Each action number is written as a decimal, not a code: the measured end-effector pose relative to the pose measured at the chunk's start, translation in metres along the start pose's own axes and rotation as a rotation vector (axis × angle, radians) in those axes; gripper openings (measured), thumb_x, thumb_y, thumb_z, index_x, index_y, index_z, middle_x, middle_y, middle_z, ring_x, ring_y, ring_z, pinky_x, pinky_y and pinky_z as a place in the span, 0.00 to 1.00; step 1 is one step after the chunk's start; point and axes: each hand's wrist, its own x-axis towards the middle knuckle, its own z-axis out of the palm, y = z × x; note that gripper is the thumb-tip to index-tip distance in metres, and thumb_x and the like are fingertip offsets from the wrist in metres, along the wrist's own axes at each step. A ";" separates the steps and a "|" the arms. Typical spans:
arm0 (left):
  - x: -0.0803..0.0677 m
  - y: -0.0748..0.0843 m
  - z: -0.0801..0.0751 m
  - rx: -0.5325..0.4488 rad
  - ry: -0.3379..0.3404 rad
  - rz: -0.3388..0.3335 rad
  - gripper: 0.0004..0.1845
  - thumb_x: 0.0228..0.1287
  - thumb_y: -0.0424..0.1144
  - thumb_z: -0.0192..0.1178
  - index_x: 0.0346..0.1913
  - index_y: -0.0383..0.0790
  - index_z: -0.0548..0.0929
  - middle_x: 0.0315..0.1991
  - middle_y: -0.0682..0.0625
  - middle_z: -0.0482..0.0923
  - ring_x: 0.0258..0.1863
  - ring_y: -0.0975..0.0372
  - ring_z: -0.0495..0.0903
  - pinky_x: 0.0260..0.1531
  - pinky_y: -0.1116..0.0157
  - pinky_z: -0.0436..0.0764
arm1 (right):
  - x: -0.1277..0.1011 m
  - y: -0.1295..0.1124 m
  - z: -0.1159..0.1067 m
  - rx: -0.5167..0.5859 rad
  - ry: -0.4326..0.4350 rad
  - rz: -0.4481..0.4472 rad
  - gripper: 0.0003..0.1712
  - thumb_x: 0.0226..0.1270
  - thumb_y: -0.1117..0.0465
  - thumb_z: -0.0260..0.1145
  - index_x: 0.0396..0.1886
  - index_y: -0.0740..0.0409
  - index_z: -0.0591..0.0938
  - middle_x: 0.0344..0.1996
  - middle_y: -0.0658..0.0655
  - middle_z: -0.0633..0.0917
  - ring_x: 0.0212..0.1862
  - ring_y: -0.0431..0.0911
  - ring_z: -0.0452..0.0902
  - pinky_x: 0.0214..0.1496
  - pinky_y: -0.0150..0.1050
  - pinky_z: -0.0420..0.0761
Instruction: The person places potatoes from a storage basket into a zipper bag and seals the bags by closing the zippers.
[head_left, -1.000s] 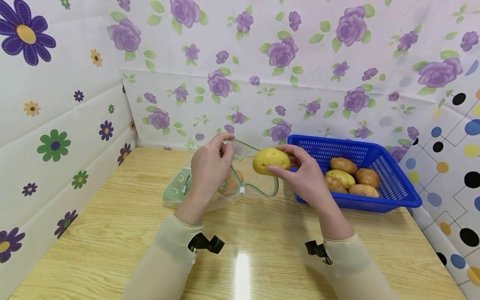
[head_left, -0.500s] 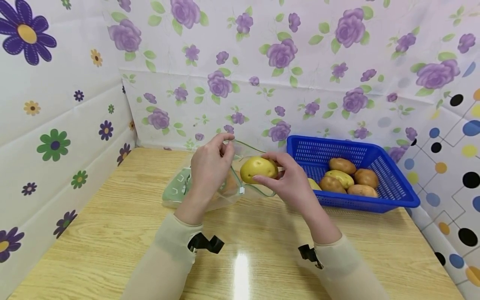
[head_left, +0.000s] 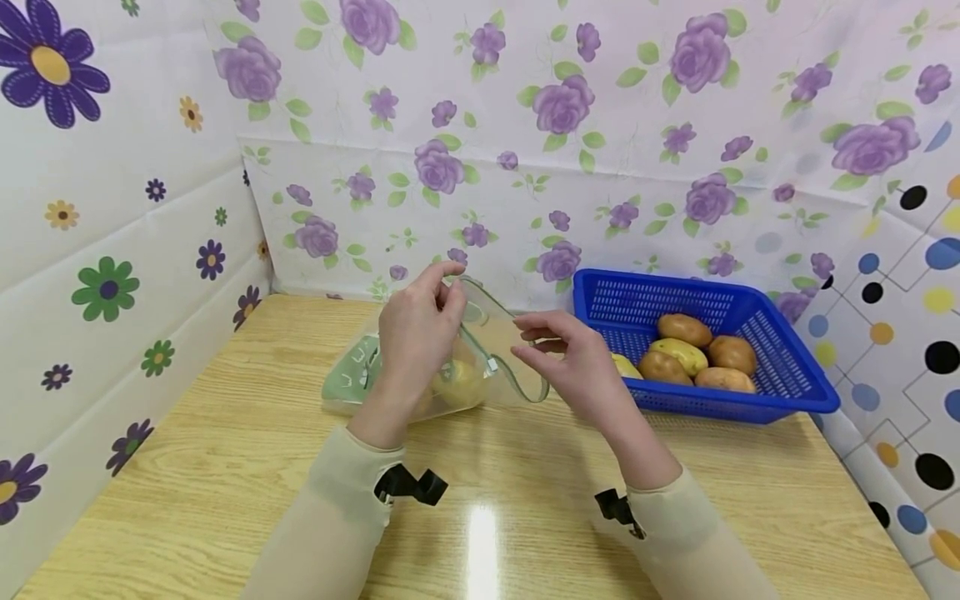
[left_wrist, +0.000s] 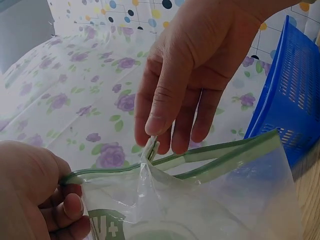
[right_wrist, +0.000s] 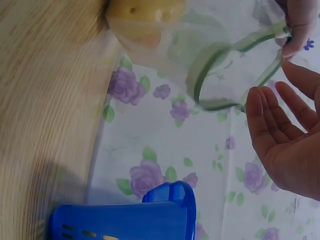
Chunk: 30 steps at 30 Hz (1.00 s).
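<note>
Evidently resting on the pale wood-grained tabletop (head_left: 225, 450): one translucent plastic bag (left_wrist: 210, 205), printed in green with pale markings, laid low with its mouth raised and turned toward the right. Noted around the mouth: a green sealing strip (left_wrist: 230, 147), curved and gaping, fitted with a small white slider (head_left: 492, 364). Found inside, through cloudy film: a rounded yellow potato (head_left: 459, 385), softened in outline, pitted with a small dark eye; beside it, an orange-tan patch, too blurred to identify. Regarding the hands: on the left (head_left: 416, 333), pinching the strip at the upper edge; on the right (head_left: 570, 358), with fingers loosely extended and thumb apart from index, close by the mouth, contact impossible to confirm. Recorded farther right: a rectangular blue perforated plastic basket (head_left: 750, 402), holding brown and yellow potatoes (head_left: 678, 354).
</note>
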 end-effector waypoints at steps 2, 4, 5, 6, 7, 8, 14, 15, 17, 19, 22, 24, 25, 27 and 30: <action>0.000 0.000 0.000 -0.004 0.002 -0.002 0.16 0.79 0.34 0.58 0.61 0.39 0.90 0.22 0.52 0.78 0.14 0.60 0.68 0.18 0.61 0.64 | 0.000 0.001 -0.003 0.006 0.009 0.006 0.20 0.74 0.63 0.78 0.64 0.53 0.89 0.57 0.56 0.88 0.56 0.47 0.87 0.61 0.49 0.87; 0.000 0.000 0.000 -0.007 0.001 -0.002 0.16 0.79 0.34 0.58 0.60 0.39 0.90 0.21 0.52 0.78 0.14 0.60 0.68 0.19 0.61 0.63 | 0.001 0.002 -0.006 0.009 0.020 0.014 0.19 0.75 0.62 0.77 0.63 0.54 0.89 0.57 0.57 0.88 0.56 0.48 0.87 0.60 0.50 0.87; 0.000 0.001 0.000 -0.008 0.000 -0.002 0.15 0.79 0.34 0.58 0.60 0.39 0.90 0.21 0.52 0.78 0.15 0.60 0.68 0.19 0.61 0.63 | 0.001 0.002 -0.009 0.006 0.024 0.021 0.19 0.75 0.62 0.77 0.63 0.53 0.89 0.57 0.57 0.88 0.56 0.47 0.87 0.60 0.51 0.86; 0.000 0.001 0.000 -0.009 -0.001 -0.003 0.15 0.79 0.34 0.58 0.60 0.39 0.90 0.21 0.52 0.78 0.15 0.60 0.68 0.19 0.61 0.63 | 0.001 0.003 -0.011 0.000 0.028 0.026 0.19 0.76 0.61 0.77 0.63 0.53 0.89 0.57 0.56 0.88 0.55 0.46 0.86 0.60 0.51 0.86; 0.000 0.001 0.000 -0.011 -0.001 -0.004 0.15 0.79 0.34 0.59 0.60 0.39 0.90 0.22 0.53 0.78 0.15 0.60 0.68 0.19 0.61 0.63 | 0.002 0.004 -0.013 -0.007 0.033 0.032 0.18 0.76 0.61 0.76 0.63 0.53 0.89 0.57 0.57 0.88 0.55 0.47 0.86 0.60 0.51 0.86; 0.000 0.002 0.000 -0.010 -0.003 -0.003 0.15 0.79 0.34 0.59 0.60 0.40 0.91 0.21 0.53 0.78 0.15 0.61 0.68 0.19 0.61 0.63 | 0.002 0.004 -0.016 -0.015 0.039 0.038 0.18 0.77 0.60 0.76 0.63 0.52 0.89 0.57 0.57 0.88 0.55 0.47 0.86 0.60 0.51 0.86; -0.001 0.003 -0.001 -0.008 -0.010 -0.010 0.15 0.79 0.34 0.59 0.59 0.40 0.91 0.22 0.53 0.78 0.15 0.60 0.68 0.19 0.61 0.63 | 0.005 0.011 -0.030 -0.053 0.057 0.082 0.20 0.78 0.57 0.76 0.65 0.50 0.88 0.58 0.51 0.88 0.57 0.47 0.85 0.63 0.50 0.84; -0.001 0.003 -0.001 -0.009 -0.011 -0.011 0.15 0.79 0.34 0.59 0.59 0.40 0.91 0.22 0.53 0.78 0.15 0.60 0.68 0.19 0.61 0.63 | 0.006 0.012 -0.033 -0.057 0.059 0.083 0.20 0.78 0.56 0.75 0.66 0.51 0.87 0.59 0.51 0.88 0.58 0.48 0.85 0.64 0.50 0.84; -0.001 0.003 0.000 -0.012 -0.014 -0.012 0.14 0.79 0.35 0.59 0.59 0.40 0.91 0.22 0.53 0.78 0.15 0.60 0.68 0.19 0.61 0.63 | 0.006 0.017 -0.038 -0.065 0.066 0.091 0.21 0.78 0.57 0.75 0.67 0.51 0.87 0.59 0.52 0.87 0.59 0.48 0.85 0.65 0.50 0.83; -0.001 0.002 0.000 -0.013 -0.016 -0.010 0.14 0.79 0.35 0.59 0.58 0.40 0.91 0.22 0.53 0.78 0.15 0.60 0.69 0.19 0.61 0.63 | 0.007 0.021 -0.043 -0.070 0.074 0.091 0.21 0.79 0.57 0.75 0.67 0.52 0.87 0.60 0.53 0.87 0.60 0.49 0.84 0.66 0.51 0.82; -0.001 0.002 0.000 -0.009 -0.017 -0.007 0.14 0.79 0.35 0.59 0.58 0.40 0.91 0.22 0.53 0.78 0.15 0.60 0.68 0.19 0.62 0.63 | 0.008 0.027 -0.050 -0.083 0.085 0.105 0.21 0.79 0.56 0.75 0.67 0.52 0.87 0.60 0.53 0.87 0.61 0.50 0.84 0.66 0.51 0.82; -0.001 0.002 0.000 -0.005 -0.018 -0.007 0.14 0.79 0.35 0.59 0.58 0.40 0.91 0.22 0.53 0.78 0.15 0.60 0.68 0.19 0.62 0.63 | 0.008 0.030 -0.054 -0.088 0.085 0.119 0.22 0.79 0.54 0.74 0.68 0.52 0.86 0.61 0.54 0.87 0.62 0.51 0.84 0.67 0.52 0.82; -0.001 0.002 0.000 -0.004 -0.018 -0.007 0.14 0.79 0.35 0.59 0.58 0.40 0.91 0.22 0.53 0.77 0.15 0.60 0.68 0.19 0.62 0.62 | 0.007 0.031 -0.056 -0.087 0.083 0.129 0.23 0.79 0.53 0.74 0.68 0.51 0.86 0.62 0.54 0.86 0.63 0.51 0.83 0.68 0.53 0.81; -0.001 0.002 0.000 -0.003 -0.018 -0.008 0.15 0.78 0.35 0.59 0.58 0.40 0.91 0.21 0.53 0.77 0.15 0.60 0.67 0.18 0.62 0.62 | 0.006 0.034 -0.061 -0.088 0.079 0.150 0.24 0.79 0.51 0.74 0.70 0.50 0.85 0.64 0.55 0.85 0.66 0.53 0.82 0.70 0.55 0.80; 0.000 0.002 0.000 -0.002 -0.019 -0.005 0.15 0.78 0.35 0.59 0.58 0.40 0.92 0.21 0.53 0.76 0.15 0.60 0.67 0.18 0.62 0.62 | 0.005 0.037 -0.067 -0.091 0.069 0.184 0.28 0.79 0.49 0.74 0.73 0.50 0.83 0.69 0.56 0.83 0.70 0.56 0.79 0.72 0.58 0.78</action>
